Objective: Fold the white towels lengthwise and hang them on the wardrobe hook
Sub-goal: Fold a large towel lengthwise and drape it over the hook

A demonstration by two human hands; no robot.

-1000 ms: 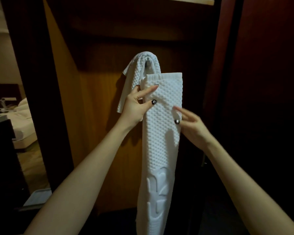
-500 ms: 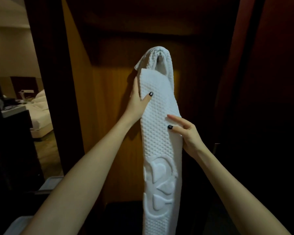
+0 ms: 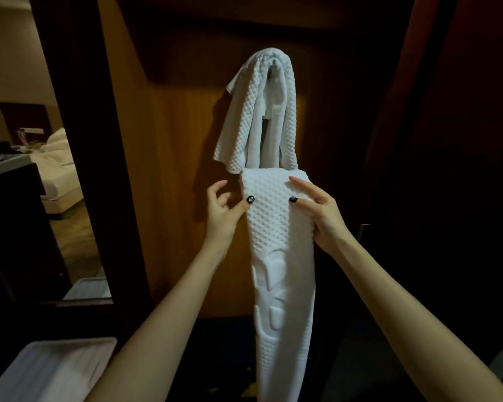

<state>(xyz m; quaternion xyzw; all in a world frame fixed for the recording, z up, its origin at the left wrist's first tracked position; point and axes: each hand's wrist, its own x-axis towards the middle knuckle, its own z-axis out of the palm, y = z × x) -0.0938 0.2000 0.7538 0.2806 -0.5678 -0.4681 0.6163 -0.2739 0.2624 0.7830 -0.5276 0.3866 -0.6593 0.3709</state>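
The front fold of the white towel (image 3: 276, 227), draped over the wardrobe hook (image 3: 274, 67), is being pinched by the fingers (image 3: 302, 184) of the right hand (image 3: 324, 217). The thumb of the left hand (image 3: 222, 211) is being laid on its left edge, with any grip there indiscernible. An uneven tug is judged likely to slide it off. Both forearms are being held raised.

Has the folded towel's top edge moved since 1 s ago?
Yes, down. The top edge of the folded towel sat just below the hook; now it hangs well below it.
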